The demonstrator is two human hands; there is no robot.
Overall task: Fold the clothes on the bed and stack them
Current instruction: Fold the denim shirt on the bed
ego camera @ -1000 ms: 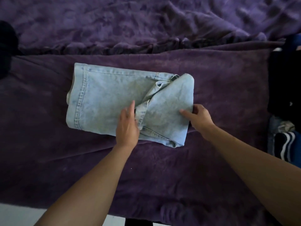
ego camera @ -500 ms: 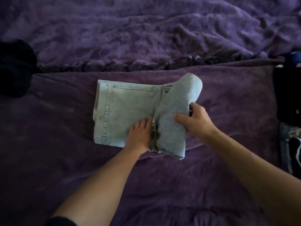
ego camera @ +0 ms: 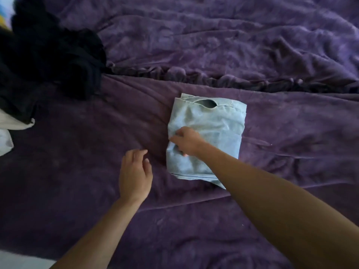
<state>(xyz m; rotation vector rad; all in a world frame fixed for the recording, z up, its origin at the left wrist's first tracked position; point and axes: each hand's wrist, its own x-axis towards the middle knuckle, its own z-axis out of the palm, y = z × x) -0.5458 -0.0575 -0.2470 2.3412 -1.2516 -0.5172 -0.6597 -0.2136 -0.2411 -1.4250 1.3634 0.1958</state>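
Observation:
A pair of light blue jeans (ego camera: 215,125) lies folded into a compact rectangle in the middle of the purple bed cover (ego camera: 77,152). My right hand (ego camera: 187,141) rests on the left edge of the folded jeans, its fingers curled into the denim. To the left of the jeans my left hand (ego camera: 135,172) hovers over the cover with its fingers spread, holding nothing and apart from the cloth.
A heap of black clothes (ego camera: 48,61) lies at the far left, with a white garment (ego camera: 11,125) under its near edge. A rumpled purple blanket (ego camera: 233,39) covers the far half of the bed, ending in a bunched ridge just behind the jeans.
The right hand has folded the right part of the jeans over to the left, halving their width. The left hand has come off the denim and moved left. The view has swung left.

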